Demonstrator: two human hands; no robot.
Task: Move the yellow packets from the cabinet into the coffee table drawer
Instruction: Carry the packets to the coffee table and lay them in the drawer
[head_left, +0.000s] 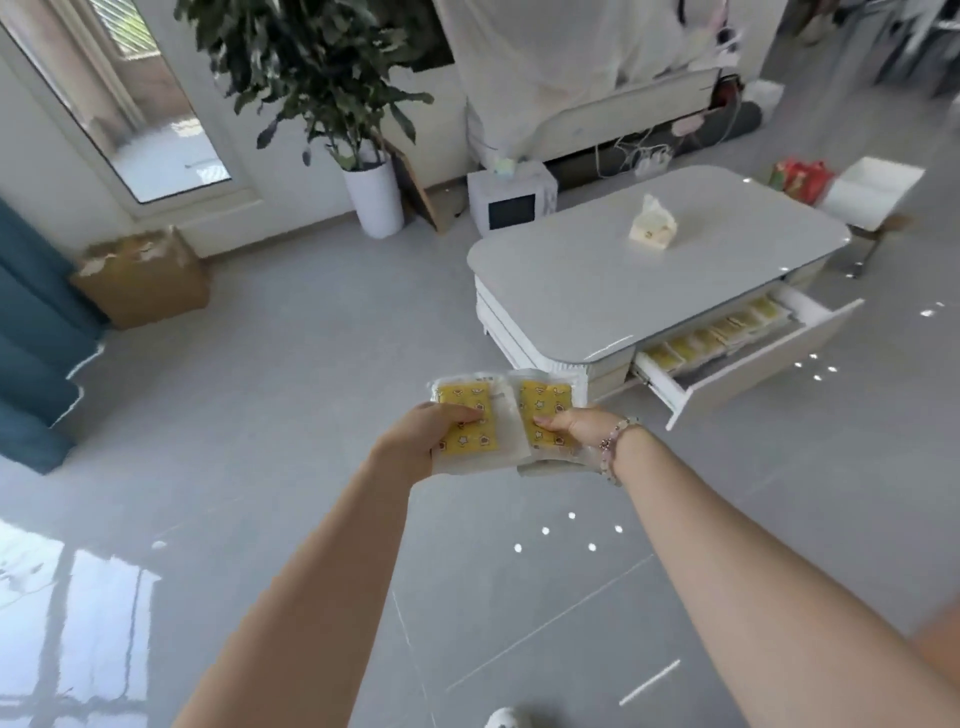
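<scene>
Between both hands, over the grey floor (260, 415), two bundles of yellow packets side by side, edges touching. Left hand (415, 436) curled round the left bundle (467, 408), thumb pressed flat on top; right hand (576, 428) gripping the right bundle (545, 400) in same manner, bead bracelet (615, 441) on the wrist. Ahead and to the right of the grip, well apart: coffee table (597, 280) with drawer (769, 358) pulled open, row of more yellow packets (722, 330) inside. Beyond, on the tabletop, tissue pack (652, 226).

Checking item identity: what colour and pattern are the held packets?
The packets are yellow with small star-like prints and whitish edges, clearest in the head view.
</scene>
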